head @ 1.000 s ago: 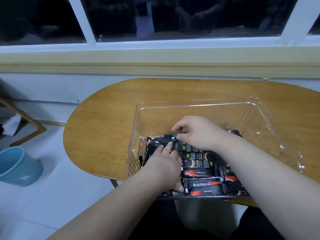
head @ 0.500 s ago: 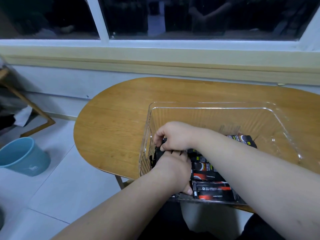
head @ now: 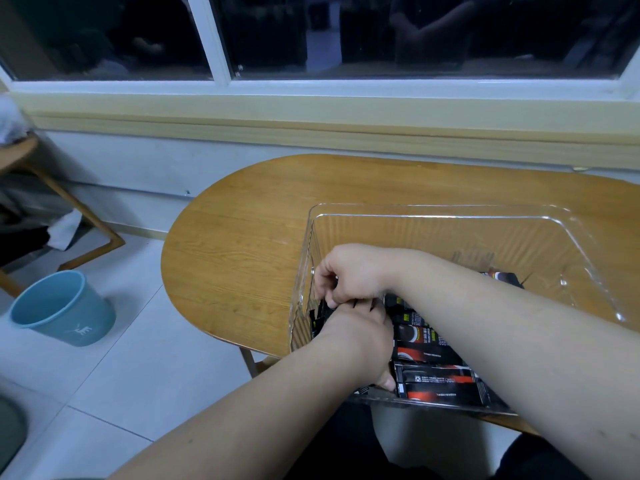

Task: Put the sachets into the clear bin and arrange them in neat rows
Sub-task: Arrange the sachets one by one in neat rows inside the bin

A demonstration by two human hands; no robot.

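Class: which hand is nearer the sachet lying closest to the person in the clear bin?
Left. The left hand lies right beside that sachet, thumb at its end; the right hand is farther into the clear bin, beyond the left hand, toward the window.

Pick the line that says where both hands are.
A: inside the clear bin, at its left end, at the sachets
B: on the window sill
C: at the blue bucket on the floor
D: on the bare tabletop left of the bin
A: the left hand and the right hand meet inside the clear bin, close to its left wall, right at the sachets.
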